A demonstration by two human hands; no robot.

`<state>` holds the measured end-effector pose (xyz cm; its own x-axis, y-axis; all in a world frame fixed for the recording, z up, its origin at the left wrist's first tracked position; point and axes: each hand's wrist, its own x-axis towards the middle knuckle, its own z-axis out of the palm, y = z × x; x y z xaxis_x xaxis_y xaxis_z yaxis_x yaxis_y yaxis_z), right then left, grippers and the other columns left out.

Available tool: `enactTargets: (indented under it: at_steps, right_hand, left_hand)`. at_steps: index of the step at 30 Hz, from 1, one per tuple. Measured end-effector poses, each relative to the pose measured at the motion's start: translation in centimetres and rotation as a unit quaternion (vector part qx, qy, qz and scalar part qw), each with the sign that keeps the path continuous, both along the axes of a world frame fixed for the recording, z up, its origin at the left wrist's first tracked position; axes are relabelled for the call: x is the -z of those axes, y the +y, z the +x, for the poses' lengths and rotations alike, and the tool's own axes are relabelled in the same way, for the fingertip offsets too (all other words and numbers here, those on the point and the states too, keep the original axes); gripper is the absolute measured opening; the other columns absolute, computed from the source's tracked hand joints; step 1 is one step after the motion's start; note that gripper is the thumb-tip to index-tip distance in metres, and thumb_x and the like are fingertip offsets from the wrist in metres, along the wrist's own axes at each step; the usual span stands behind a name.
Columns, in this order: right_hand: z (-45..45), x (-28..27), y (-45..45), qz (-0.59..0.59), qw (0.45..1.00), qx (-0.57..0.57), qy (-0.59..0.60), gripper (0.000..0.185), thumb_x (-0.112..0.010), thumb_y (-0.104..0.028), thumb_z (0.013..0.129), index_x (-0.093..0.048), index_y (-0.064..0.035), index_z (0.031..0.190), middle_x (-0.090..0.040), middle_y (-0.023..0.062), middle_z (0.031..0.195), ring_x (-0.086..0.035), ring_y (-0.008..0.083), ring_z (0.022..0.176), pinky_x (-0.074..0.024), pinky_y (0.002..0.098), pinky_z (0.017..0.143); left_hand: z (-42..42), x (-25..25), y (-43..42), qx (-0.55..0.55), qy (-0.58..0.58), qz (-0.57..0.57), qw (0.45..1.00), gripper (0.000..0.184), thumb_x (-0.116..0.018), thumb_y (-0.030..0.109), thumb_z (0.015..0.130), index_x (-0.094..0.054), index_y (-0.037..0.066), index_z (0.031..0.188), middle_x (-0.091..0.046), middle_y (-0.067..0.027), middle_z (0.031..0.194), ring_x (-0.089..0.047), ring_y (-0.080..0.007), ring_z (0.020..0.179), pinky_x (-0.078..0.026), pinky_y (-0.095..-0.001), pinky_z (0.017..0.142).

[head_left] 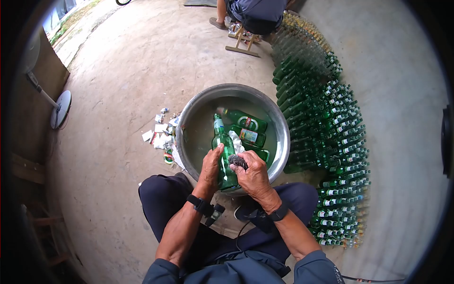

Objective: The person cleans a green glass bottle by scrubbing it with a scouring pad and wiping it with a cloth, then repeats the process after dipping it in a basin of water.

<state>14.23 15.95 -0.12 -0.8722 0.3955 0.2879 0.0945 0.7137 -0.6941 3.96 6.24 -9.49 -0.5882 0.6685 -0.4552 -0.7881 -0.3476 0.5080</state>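
A green glass bottle (pixel 219 138) is tilted over the near rim of a metal basin (pixel 188 105), its neck pointing away from me. My left hand (pixel 210 166) is wrapped round the bottle's lower left side. In my right hand (pixel 256 176) I pinch a dark steel wool scrubber (pixel 238 162) close against the bottle's right side. Crumpled white paper (pixel 236 141) shows just beyond the scrubber. More green bottles lie in the basin's cloudy water, among them one with a red and white label (pixel 248 122).
Torn labels (pixel 162 137) lie on the floor left of the basin. Rows of stacked green bottles (pixel 326 128) line the wall at right. Beyond the basin another person (pixel 255 14) sits on a wooden stool (pixel 246 45). A standing fan (pixel 61 109) is at left.
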Motion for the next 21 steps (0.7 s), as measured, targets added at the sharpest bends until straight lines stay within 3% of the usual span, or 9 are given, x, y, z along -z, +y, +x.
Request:
enactTargets:
  at_steps: [3,5,9,12,21]
  right_hand:
    - [1.1,-0.3,-0.7,-0.016,1.000,-0.006,0.000,0.032,-0.079,0.000,0.076,-0.065,0.0050,0.104,-0.066,0.0181,0.095,-0.068,0.0347,0.087,-0.0544,0.0402,0.078]
    - [1.7,-0.4,-1.1,-0.032,0.999,-0.018,-0.004,0.032,-0.079,0.001,0.075,-0.065,0.0051,0.103,-0.066,0.0181,0.094,-0.067,0.0350,0.087,-0.0542,0.0400,0.078]
    - [0.8,-0.5,-0.4,-0.032,0.999,-0.022,-0.002,0.030,-0.080,0.000,0.075,-0.065,0.0051,0.100,-0.067,0.0183,0.093,-0.068,0.0355,0.086,-0.0536,0.0402,0.076]
    - [-2.0,1.1,1.2,-0.043,0.998,0.049,-0.011,0.027,-0.080,-0.006,0.077,-0.065,0.0039,0.097,-0.067,0.0197,0.092,-0.068,0.0351,0.086,-0.0529,0.0408,0.076]
    - [1.5,-0.8,-1.0,-0.052,0.999,-0.005,-0.013,0.029,-0.080,-0.001,0.077,-0.062,0.0022,0.099,-0.065,0.0160,0.091,-0.066,0.0322,0.082,-0.0516,0.0395,0.073]
  left_hand:
    - [-0.5,1.0,-0.1,-0.016,0.056,-0.050,0.997,0.031,-0.060,0.037,0.100,-0.064,0.008,0.109,-0.070,-0.0044,0.092,-0.068,-0.0155,0.077,-0.057,-0.0306,0.069]
    - [-0.4,0.3,-0.1,-0.036,0.042,-0.053,0.997,0.033,-0.067,0.040,0.095,-0.061,0.008,0.096,-0.054,0.0017,0.084,-0.055,-0.0097,0.074,-0.048,-0.0291,0.069]
    - [0.0,0.9,0.1,-0.023,0.020,-0.048,0.998,0.035,-0.068,0.041,0.094,-0.061,0.007,0.098,-0.057,0.0006,0.087,-0.057,-0.0104,0.075,-0.048,-0.0292,0.069]
    - [1.0,-0.9,0.0,-0.004,0.021,-0.052,0.998,0.038,-0.068,0.041,0.095,-0.061,0.005,0.102,-0.060,-0.0026,0.091,-0.059,-0.0122,0.079,-0.050,-0.0306,0.069]
    - [0.0,0.4,0.1,-0.027,0.021,-0.050,0.998,0.032,-0.068,0.041,0.095,-0.061,0.009,0.095,-0.056,0.0009,0.085,-0.056,-0.0100,0.076,-0.048,-0.0293,0.070]
